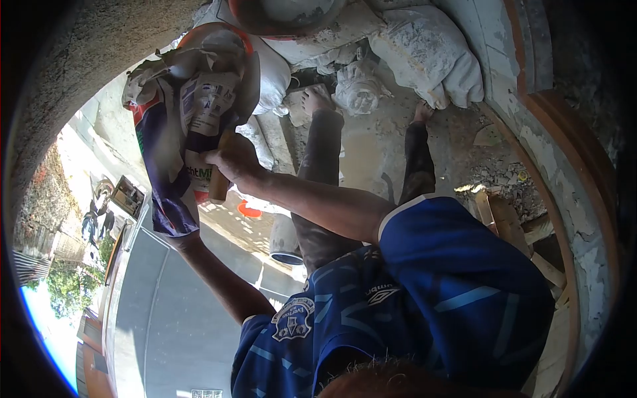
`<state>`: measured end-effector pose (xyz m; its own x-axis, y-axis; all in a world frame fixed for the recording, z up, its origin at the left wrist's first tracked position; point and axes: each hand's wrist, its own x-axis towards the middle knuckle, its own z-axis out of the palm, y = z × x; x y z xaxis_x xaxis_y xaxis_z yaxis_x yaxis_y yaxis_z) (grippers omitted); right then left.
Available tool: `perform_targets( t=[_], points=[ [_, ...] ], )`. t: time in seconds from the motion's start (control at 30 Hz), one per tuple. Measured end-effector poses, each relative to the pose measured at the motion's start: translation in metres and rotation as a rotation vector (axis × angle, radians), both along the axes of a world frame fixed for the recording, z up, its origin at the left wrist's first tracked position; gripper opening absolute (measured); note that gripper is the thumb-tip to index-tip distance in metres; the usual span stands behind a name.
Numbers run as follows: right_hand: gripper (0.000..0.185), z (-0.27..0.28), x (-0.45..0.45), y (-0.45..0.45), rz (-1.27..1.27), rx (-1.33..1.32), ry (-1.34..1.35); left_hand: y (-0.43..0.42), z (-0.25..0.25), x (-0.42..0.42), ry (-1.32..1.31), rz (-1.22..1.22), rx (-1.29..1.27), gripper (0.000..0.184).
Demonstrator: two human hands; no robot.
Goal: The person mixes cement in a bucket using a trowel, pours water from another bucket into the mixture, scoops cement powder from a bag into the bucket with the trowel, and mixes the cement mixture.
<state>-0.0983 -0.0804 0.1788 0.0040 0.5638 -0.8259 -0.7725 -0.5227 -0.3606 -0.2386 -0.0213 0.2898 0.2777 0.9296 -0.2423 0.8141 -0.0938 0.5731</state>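
Observation:
A torn paper bag (209, 103), with dark purple and white printed sides, is tilted over an orange-rimmed bucket (235, 32) at the upper left. My left hand (182, 239) is at the bag's lower end; its fingers are hidden behind the bag. My right hand (235, 159) is closed around a light brown wooden handle (219, 186), against the side of the bag. A grey flat piece (250, 86) shows beyond that hand; whether it joins the handle is unclear.
A large basin (288, 16) stands at the top. Filled white sacks (431, 53) lie near my bare feet. Rubble (507, 186) and boards are at right, beside a curved edge (587, 166). A grey bucket (285, 239) and an orange object (249, 210) are below.

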Motion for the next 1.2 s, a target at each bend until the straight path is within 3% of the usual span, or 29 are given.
perform_targets(
  t=[0.07,0.1,0.27,0.33,0.4,0.47,0.53,0.6,0.67,0.73,0.8,0.87,0.9,0.93,0.97,1.0,1.07,1.1,1.13,1.2],
  points=[
    [0.040,-0.005,0.000,0.004,0.051,0.018,-0.063,-0.003,-0.005,-0.005,0.071,-0.016,0.064,0.055],
    [0.040,-0.005,0.000,0.004,0.053,0.020,-0.065,-0.006,-0.013,-0.016,-0.095,0.039,0.040,0.052],
    [0.036,-0.008,-0.004,0.003,0.184,0.053,-0.371,-0.011,-0.023,-0.028,-0.014,0.052,0.057,0.051],
    [0.037,0.004,0.002,0.000,0.197,0.042,-0.332,-0.013,-0.028,-0.039,0.007,0.077,0.055,0.050],
    [0.038,0.012,0.002,-0.002,0.211,0.030,-0.284,-0.011,-0.040,-0.079,-0.262,0.305,-0.073,0.051],
    [0.038,0.008,-0.006,0.002,0.212,-0.058,-0.301,-0.011,-0.038,-0.069,-0.140,0.245,-0.022,0.051],
    [0.037,-0.001,-0.006,0.004,0.227,-0.035,-0.312,-0.022,-0.014,-0.004,0.041,0.151,0.000,0.054],
    [0.036,-0.009,-0.011,-0.002,0.254,-0.018,-0.308,-0.032,-0.031,-0.049,-0.352,0.275,-0.097,0.060],
    [0.032,-0.012,-0.009,-0.008,0.260,0.164,-0.477,-0.039,-0.030,-0.056,-0.362,0.359,-0.178,0.066],
    [0.027,-0.007,-0.009,-0.013,0.251,0.191,-0.504,-0.040,-0.025,-0.044,-0.365,0.285,-0.083,0.067],
    [0.020,-0.012,-0.020,-0.021,0.213,0.351,-0.738,-0.038,-0.005,-0.023,-0.362,0.237,-0.161,0.065],
    [0.020,-0.015,-0.029,-0.024,0.329,0.366,-0.740,-0.040,-0.011,-0.061,-0.145,0.361,-0.090,0.060],
    [0.020,-0.027,-0.042,-0.021,0.347,0.314,-0.736,-0.036,-0.005,-0.063,-0.037,0.176,-0.025,0.059],
    [0.020,-0.040,-0.045,-0.011,0.365,0.280,-0.747,-0.028,-0.013,-0.081,0.029,0.256,-0.033,0.059],
    [0.023,-0.009,-0.011,-0.004,0.325,0.374,-0.705,-0.021,-0.020,-0.096,0.094,0.336,-0.045,0.059],
    [0.021,-0.008,-0.018,0.000,0.302,0.296,-0.673,0.001,0.003,-0.037,0.073,-0.045,-0.039,0.062],
    [0.022,0.004,-0.026,0.012,0.231,0.140,-0.563,0.001,-0.002,-0.067,-0.201,0.210,-0.101,0.059],
    [0.023,-0.021,-0.053,0.013,0.402,0.331,-0.822,0.010,-0.006,-0.086,-0.386,0.297,-0.214,0.061],
    [0.023,-0.022,-0.052,0.023,0.386,0.345,-0.838,0.020,-0.004,-0.072,-0.398,0.281,-0.196,0.061],
    [0.018,-0.018,-0.057,0.021,0.329,0.346,-0.866,0.022,0.011,-0.038,-0.065,-0.124,-0.034,0.062]
  ],
)
